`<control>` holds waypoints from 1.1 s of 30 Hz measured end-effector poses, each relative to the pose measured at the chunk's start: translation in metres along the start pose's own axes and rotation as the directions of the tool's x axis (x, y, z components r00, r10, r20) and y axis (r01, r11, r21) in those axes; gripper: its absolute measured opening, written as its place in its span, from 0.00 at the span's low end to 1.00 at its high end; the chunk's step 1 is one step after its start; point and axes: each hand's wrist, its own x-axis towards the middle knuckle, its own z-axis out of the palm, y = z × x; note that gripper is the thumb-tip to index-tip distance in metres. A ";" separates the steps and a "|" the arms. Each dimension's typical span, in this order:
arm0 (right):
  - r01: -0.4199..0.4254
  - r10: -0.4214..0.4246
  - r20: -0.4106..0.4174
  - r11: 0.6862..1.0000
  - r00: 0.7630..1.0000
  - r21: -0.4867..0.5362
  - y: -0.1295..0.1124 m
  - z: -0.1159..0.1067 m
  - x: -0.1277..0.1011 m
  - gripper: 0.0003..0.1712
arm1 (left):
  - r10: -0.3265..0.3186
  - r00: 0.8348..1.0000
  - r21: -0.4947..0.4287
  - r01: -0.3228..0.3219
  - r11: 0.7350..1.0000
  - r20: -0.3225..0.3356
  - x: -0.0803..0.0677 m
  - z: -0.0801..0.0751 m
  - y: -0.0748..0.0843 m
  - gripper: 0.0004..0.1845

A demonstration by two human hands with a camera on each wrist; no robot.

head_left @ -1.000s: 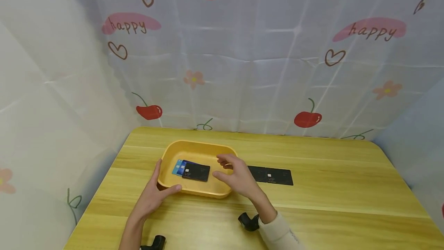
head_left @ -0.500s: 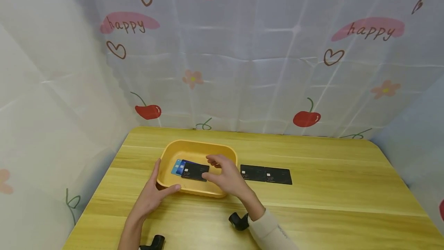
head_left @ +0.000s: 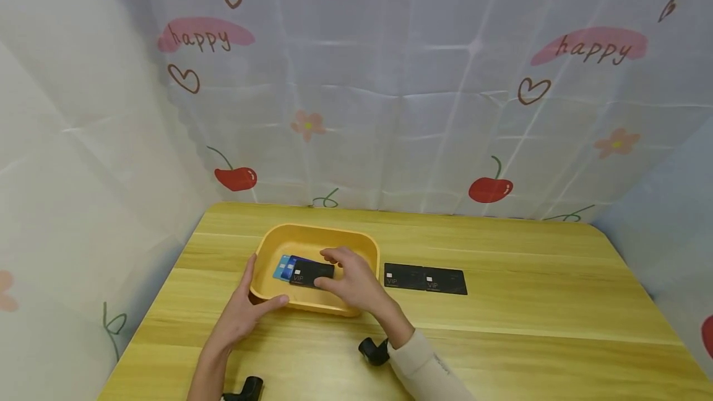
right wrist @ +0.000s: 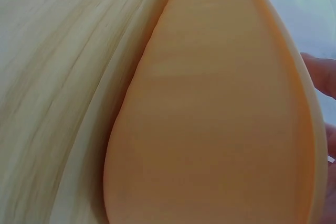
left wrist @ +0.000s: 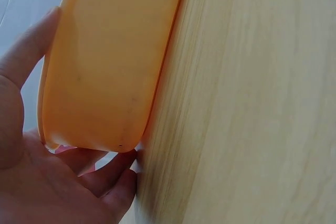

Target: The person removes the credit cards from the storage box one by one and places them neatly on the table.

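Yellow tray (head_left: pixel 328 237): left hand (head_left: pixel 241 314) grips its eight-o'clock corner.
Right hand (head_left: pixel 354 280): moved toward nine o'clock; fingers parted.
Black card (head_left: pixel 306 272): now within reach, contact unclear.

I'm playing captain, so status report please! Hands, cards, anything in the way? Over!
Left hand gripping yellow tray; right hand over top black card, touch unclear. Two more black cards beside tray. Nothing visibly blocking.

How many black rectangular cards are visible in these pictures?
3: one black card partly over blue cards inside the rounded yellow tray, then a middle black card and a rightmost black card side by side on the wooden table. Others may be hidden underneath.
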 end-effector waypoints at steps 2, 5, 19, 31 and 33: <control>0.000 0.001 0.002 1.000 1.000 -0.013 -0.002 0.002 0.001 0.31 | 0.003 1.000 -0.008 -0.003 1.000 0.003 0.000 0.000 0.000 0.62; -0.001 0.001 -0.002 1.000 1.000 -0.025 -0.005 0.003 0.003 0.31 | 0.010 1.000 -0.019 -0.010 1.000 0.006 0.000 0.000 0.000 0.62; -0.044 0.045 0.011 0.997 0.999 -0.058 -0.009 0.014 0.013 0.32 | 0.041 0.999 -0.051 -0.040 0.998 0.011 0.000 0.000 -0.002 0.62; -0.062 0.065 0.031 0.995 0.997 -0.082 -0.007 0.025 0.026 0.34 | 0.022 1.000 -0.038 -0.022 0.999 0.012 -0.001 0.000 0.001 0.62; -0.072 0.075 0.033 0.993 0.997 -0.092 -0.006 0.028 0.028 0.35 | 0.016 1.000 -0.032 -0.015 0.999 0.011 -0.001 0.000 0.001 0.62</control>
